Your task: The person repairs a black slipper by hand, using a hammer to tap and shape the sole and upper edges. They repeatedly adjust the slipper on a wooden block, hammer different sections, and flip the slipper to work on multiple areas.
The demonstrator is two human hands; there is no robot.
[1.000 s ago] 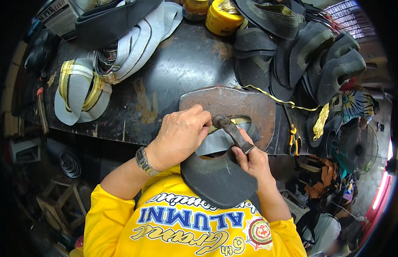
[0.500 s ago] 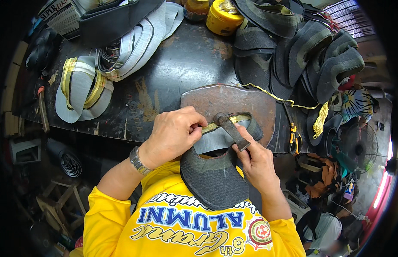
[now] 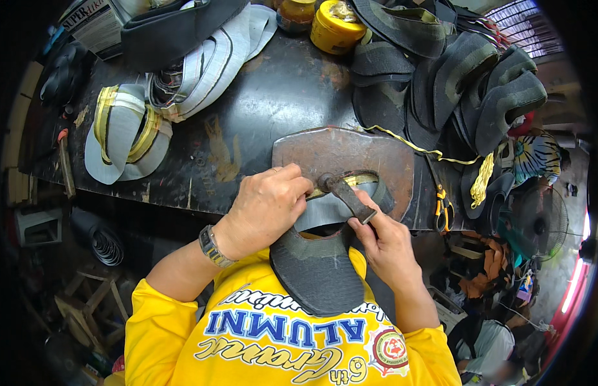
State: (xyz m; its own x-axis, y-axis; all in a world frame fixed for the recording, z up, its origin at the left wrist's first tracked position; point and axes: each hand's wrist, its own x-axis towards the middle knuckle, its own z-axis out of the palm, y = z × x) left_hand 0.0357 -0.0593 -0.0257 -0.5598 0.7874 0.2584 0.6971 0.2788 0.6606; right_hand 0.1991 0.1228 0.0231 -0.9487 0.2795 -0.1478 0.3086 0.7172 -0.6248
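Observation:
A black fabric shoe upper (image 3: 321,270) with a rounded toe, grey lining and yellow edging lies across the near edge of a worn brown metal plate (image 3: 344,148). My left hand (image 3: 267,202) is closed, its thumb and fingers pinching the edging at the left side of the opening. My right hand (image 3: 386,241) grips a dark shoemaker's hammer (image 3: 350,199) by its head. The hammer's round face rests over the yellow edging, close to my left fingertips. My right fingers partly hide the upper's right side, and the hammer's handle cannot be seen.
On the dark table (image 3: 247,116), grey uppers with yellow edging (image 3: 122,138) lie left, stacked black uppers (image 3: 453,77) right. A yellow tub (image 3: 337,26) stands at the back. Orange-handled scissors (image 3: 443,209) and a yellow cord (image 3: 482,183) are at right, a red-tipped tool (image 3: 65,164) at left.
The hammer's round face has shifted slightly left and down along the edging. My left hand has moved slightly right, still pinching the edge. The upper's toe has swung a little left.

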